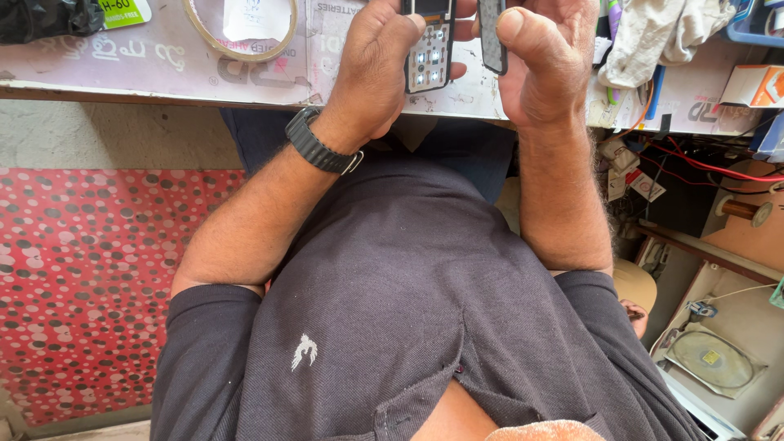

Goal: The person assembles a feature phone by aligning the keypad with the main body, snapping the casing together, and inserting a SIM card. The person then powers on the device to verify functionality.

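At the upper left of the frame I see a tan ring of tape (pixel 239 37) on the pale worktable (pixel 122 65). A crumpled white cloth (pixel 653 37) sits upper right, red wires (pixel 710 167) below it, and a red dotted floor (pixel 82 286) lower left.

A green and white label (pixel 124 11) lies at the top left of the bench, beside a black bag. A white paper slip (pixel 256 16) sits inside a ring of tape (pixel 240 41). The bench top (pixel 163 61) itself is covered with flattened pale carton with printed letters. At the right edge stands a small white and orange box (pixel 755 85). Below it, small white tags with red marks (pixel 645 184) hang among the wires. The phone (pixel 429 45) in the left hand (pixel 377 65) has its screen cut off by the top edge; only the lit keypad shows.
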Motion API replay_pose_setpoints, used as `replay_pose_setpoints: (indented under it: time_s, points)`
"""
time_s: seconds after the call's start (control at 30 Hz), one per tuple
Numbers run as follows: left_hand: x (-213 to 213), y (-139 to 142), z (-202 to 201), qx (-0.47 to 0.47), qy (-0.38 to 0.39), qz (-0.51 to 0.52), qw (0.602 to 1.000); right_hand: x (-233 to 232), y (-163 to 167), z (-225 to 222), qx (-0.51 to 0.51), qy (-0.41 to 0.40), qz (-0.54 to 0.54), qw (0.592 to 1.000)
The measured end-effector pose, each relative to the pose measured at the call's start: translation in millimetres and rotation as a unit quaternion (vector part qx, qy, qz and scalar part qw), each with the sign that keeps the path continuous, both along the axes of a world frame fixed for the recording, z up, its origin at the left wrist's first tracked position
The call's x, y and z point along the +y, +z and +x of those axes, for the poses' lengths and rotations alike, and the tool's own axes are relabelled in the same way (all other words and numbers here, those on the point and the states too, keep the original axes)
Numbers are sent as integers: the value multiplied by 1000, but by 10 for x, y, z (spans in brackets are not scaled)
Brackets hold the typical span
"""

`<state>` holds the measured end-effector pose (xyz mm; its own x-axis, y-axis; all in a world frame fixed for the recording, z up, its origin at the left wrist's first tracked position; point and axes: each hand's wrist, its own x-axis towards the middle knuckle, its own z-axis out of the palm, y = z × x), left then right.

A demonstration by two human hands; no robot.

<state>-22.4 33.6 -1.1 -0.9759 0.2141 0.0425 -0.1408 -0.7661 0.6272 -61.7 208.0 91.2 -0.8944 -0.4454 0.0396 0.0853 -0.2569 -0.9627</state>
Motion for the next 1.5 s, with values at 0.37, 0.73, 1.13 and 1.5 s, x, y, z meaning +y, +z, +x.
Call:
replay_pose_setpoints:
  time_s: [0.37,0.73,1.13,1.5]
  points:
    - [-2,-19,4,2,-1,1,1000,56,-63,-6,6,-11,5,1000]
    - [-21,-5,0,8,-1,-6,1000,102,-64,32,26,-20,17,999]
    - [62,-147,17,-8,40,2,999,-162,73,338,349,-112,438,821]
    - [23,-78,31,17,37,-2,999,-243,-19,376,374,-121,448,803]
